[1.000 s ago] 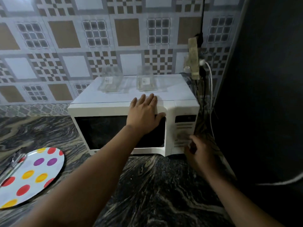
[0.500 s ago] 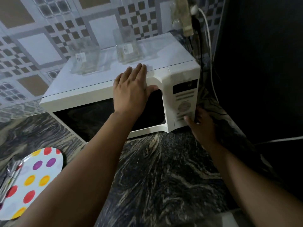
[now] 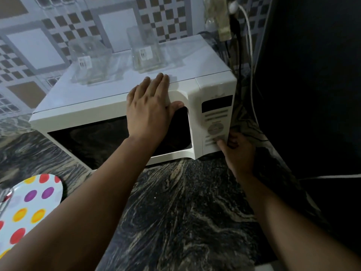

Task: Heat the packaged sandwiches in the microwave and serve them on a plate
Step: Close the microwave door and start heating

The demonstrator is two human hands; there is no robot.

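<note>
A white microwave stands on the dark marble counter with its door closed. My left hand lies flat on the top right corner of the door, fingers over the top edge, thumb on the dark window. My right hand is at the lower right of the control panel, thumb pressed on a lower button, the other fingers curled round the microwave's side. A white plate with coloured dots lies on the counter at the lower left. No sandwiches are visible.
Two clear empty plastic packages sit on top of the microwave. A socket with cables hangs at the back right. A dark wall or appliance closes the right side. Marble counter stretches in front.
The camera has moved closer and tilted down. My right hand rose from below the panel so its thumb now touches a lower button. My left hand stays on the door.
</note>
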